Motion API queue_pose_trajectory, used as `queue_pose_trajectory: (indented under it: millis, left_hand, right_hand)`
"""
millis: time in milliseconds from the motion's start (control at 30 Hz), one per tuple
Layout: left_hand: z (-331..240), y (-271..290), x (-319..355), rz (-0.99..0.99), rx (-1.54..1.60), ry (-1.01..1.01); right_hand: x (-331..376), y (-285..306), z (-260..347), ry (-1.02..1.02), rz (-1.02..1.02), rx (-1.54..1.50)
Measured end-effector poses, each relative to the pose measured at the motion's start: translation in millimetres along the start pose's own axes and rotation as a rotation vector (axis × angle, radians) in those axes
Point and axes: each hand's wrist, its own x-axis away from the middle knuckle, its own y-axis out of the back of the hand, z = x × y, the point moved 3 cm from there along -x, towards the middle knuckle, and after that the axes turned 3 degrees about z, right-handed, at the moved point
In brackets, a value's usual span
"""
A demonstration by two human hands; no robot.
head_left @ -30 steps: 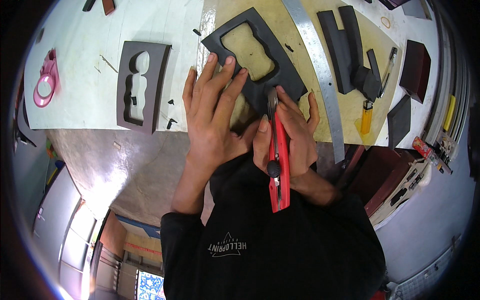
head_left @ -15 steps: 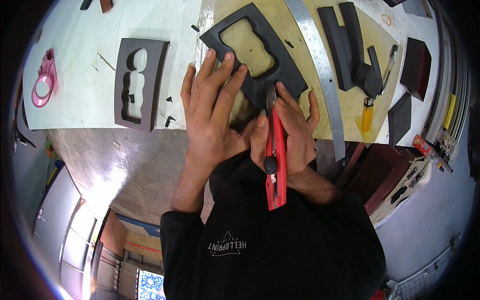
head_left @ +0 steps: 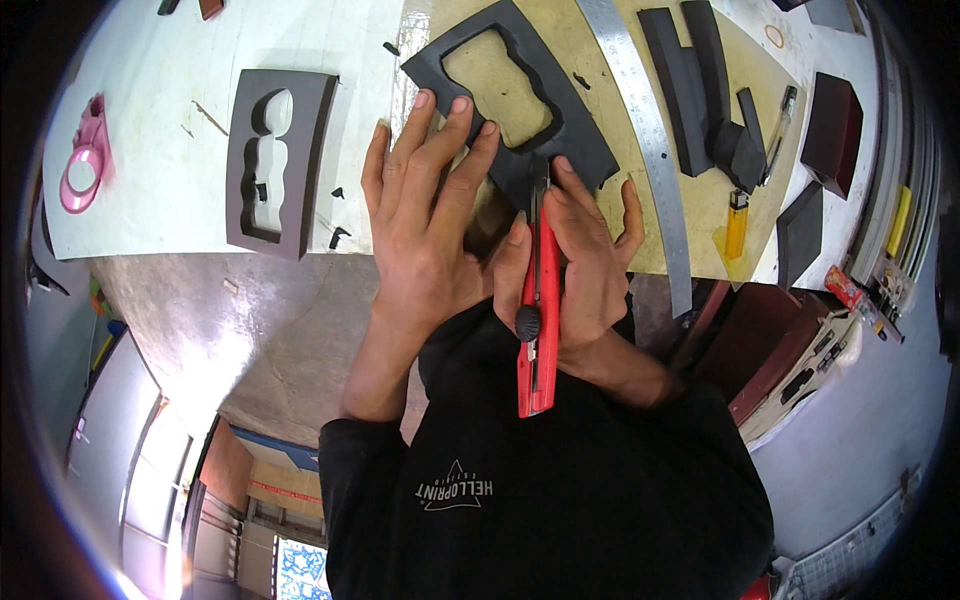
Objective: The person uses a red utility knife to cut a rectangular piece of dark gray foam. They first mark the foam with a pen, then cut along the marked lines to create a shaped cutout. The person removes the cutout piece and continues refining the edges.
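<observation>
My right hand (head_left: 590, 260) grips a red utility knife (head_left: 537, 330), its blade tip down on the near edge of a black foam frame (head_left: 570, 130) with a wavy cut-out. My left hand (head_left: 425, 220) lies flat with fingers spread, pressing on the frame's left near corner. The frame rests on a yellowish cutting mat (head_left: 700, 210) on the white bench (head_left: 160, 120).
A second dark foam block (head_left: 300, 150) with a cut-out lies left of my hands. A steel ruler (head_left: 650, 150) runs diagonally right of the frame. Further right are black foam strips (head_left: 700, 90), a pen, a yellow lighter (head_left: 736, 222) and dark foam squares. A pink tape dispenser (head_left: 85, 160) sits far left.
The knife has swung more upright and drawn slightly toward me along the frame's near edge. My left hand stays pressed on the foam.
</observation>
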Motion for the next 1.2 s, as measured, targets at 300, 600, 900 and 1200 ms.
queue_pose_trajectory:
  millis: [300,600,900,1200]
  left_hand:
    - [0.6,-0.7,1.3,0.018,-0.007,-0.006]
    - [0.0,-1.4,-0.1,-0.012,-0.008,-0.009]
    - [0.3,-2.5,-1.0,-0.034,0.006,-0.029]
    - [-1.8,-1.4,0.1,0.006,-0.010,-0.007]
  right_hand:
    - [-1.4,-0.5,2.7,-0.011,-0.002,0.007]
    - [-1.4,-2.0,7.4,-0.045,-0.008,0.033]
    - [0.0,0.0,6.0,-0.031,0.010,0.020]
    - [-4.9,7.3,2.5,0.006,0.081,0.001]
